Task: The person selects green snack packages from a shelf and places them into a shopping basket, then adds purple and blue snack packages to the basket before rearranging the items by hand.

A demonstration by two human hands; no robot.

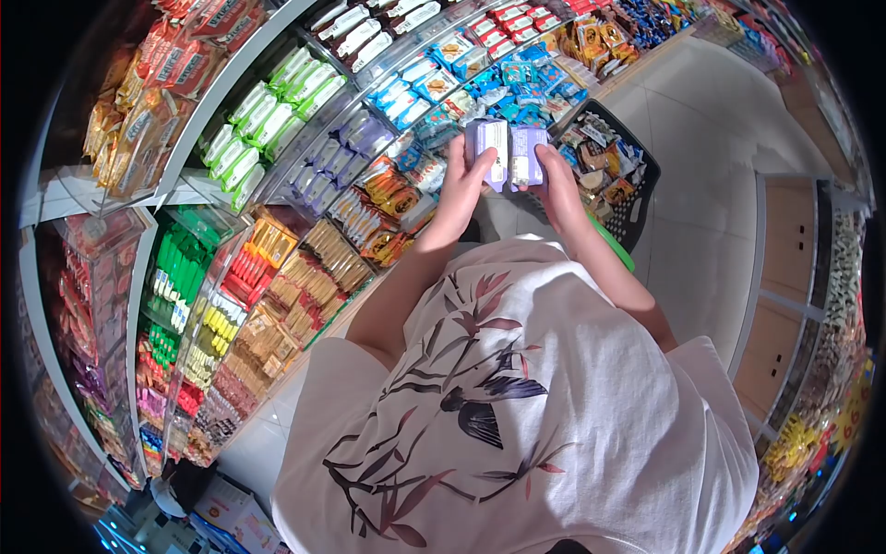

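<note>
My left hand (464,177) grips a purple snack packet (489,148) with its white label side up. My right hand (557,180) holds a second purple packet (526,155) right beside it, the two touching edge to edge. Both are held out in front of my chest, above the shelf edge and a black shopping basket (643,175). A row of matching purple packets (355,138) lies on the shelf to the left of my hands.
Store shelves (194,175) run along my left, packed with green, blue, orange and red snack packs. The black basket holds several packaged goods. Pale tiled floor (711,120) lies to the right, with wooden units (784,277) and more shelving beyond.
</note>
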